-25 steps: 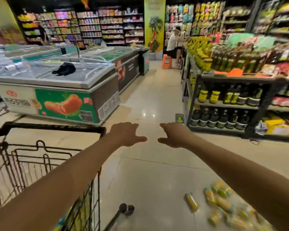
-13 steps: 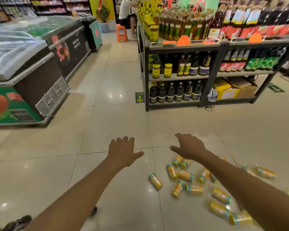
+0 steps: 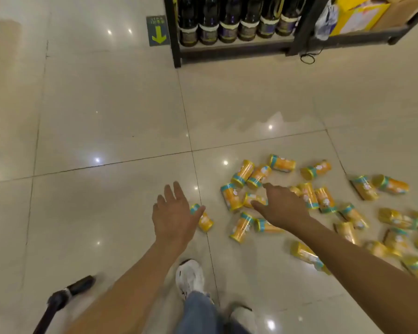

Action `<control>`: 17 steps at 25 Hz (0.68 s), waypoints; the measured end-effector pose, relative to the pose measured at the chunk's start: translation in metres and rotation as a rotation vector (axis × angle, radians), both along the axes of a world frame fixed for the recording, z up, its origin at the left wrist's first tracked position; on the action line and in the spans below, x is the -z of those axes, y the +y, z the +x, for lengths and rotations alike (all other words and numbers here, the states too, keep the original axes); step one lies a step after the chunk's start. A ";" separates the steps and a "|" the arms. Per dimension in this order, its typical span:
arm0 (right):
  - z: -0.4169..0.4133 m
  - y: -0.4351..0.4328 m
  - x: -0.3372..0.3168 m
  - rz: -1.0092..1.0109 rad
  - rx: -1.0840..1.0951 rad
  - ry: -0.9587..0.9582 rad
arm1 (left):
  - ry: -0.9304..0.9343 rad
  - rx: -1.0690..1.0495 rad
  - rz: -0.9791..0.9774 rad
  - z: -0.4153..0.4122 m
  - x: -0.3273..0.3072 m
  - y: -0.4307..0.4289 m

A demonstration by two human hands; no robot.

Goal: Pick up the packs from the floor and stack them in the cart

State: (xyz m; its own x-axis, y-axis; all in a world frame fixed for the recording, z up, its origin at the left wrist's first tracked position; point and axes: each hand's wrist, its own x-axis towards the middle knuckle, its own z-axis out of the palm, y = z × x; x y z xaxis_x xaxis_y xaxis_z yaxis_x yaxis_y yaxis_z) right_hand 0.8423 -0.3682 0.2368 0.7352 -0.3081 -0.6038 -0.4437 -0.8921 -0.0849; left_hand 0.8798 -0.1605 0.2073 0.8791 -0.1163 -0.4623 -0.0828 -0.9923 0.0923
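Observation:
Several yellow packs with teal bands (image 3: 309, 196) lie scattered on the shiny tile floor, from the middle of the view to the right edge. My left hand (image 3: 173, 216) hovers with fingers spread just left of the nearest single pack (image 3: 204, 221), holding nothing. My right hand (image 3: 279, 207) reaches out over the cluster, fingers relaxed, above a pack (image 3: 251, 198) without gripping it. Of the cart, only a black wheel and leg (image 3: 63, 295) show at the bottom left.
A black shelf rack (image 3: 176, 44) with dark bottles (image 3: 227, 25) stands at the far top. Yellow and brown boxes (image 3: 357, 14) sit on its lowest shelf at the right. A green arrow sticker (image 3: 157, 31) marks the floor. My white shoe (image 3: 190, 278) is below my left hand.
The view has tilted down from the aisle to the floor. Both hands have dropped toward the scattered packs, and the cart basket has left the view.

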 end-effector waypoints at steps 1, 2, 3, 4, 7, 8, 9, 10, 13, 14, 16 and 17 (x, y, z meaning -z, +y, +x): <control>0.008 -0.005 0.028 0.000 -0.005 0.012 | 0.023 -0.046 -0.011 0.005 0.030 -0.003; 0.015 -0.008 0.052 0.005 -0.012 0.012 | 0.022 -0.080 -0.016 0.008 0.054 -0.006; 0.022 -0.012 0.082 0.014 -0.021 0.029 | 0.032 -0.108 -0.022 0.009 0.085 -0.009; 0.028 -0.017 0.120 0.021 -0.032 0.060 | 0.064 -0.148 -0.023 0.009 0.122 -0.013; 0.045 -0.028 0.232 0.059 -0.079 0.119 | 0.105 -0.286 -0.048 0.010 0.225 -0.021; 0.051 -0.031 0.268 0.077 -0.091 0.106 | 0.084 -0.315 -0.057 0.011 0.261 -0.023; 0.056 -0.035 0.298 0.093 -0.078 0.075 | 0.072 -0.334 -0.076 0.013 0.291 -0.025; 0.059 -0.038 0.324 0.107 -0.045 0.044 | 0.082 -0.363 -0.097 0.014 0.318 -0.028; 0.057 -0.036 0.410 0.144 0.006 0.015 | 0.152 -0.494 -0.150 0.005 0.401 -0.038; 0.053 -0.033 0.433 0.157 0.002 0.025 | 0.162 -0.507 -0.175 -0.001 0.421 -0.040; 0.047 -0.029 0.469 0.155 0.015 0.019 | 0.153 -0.527 -0.252 -0.013 0.452 -0.043; 0.045 -0.026 0.480 0.151 0.038 0.005 | 0.145 -0.572 -0.299 -0.018 0.462 -0.044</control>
State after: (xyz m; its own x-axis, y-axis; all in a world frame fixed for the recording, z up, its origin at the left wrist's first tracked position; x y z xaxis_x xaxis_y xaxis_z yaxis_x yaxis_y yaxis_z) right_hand 0.8870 -0.3945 -0.2434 0.7214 -0.2412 -0.6491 -0.4776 -0.8521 -0.2142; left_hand 0.8622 -0.2043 -0.2550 0.7718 0.2084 -0.6008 0.4834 -0.8061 0.3414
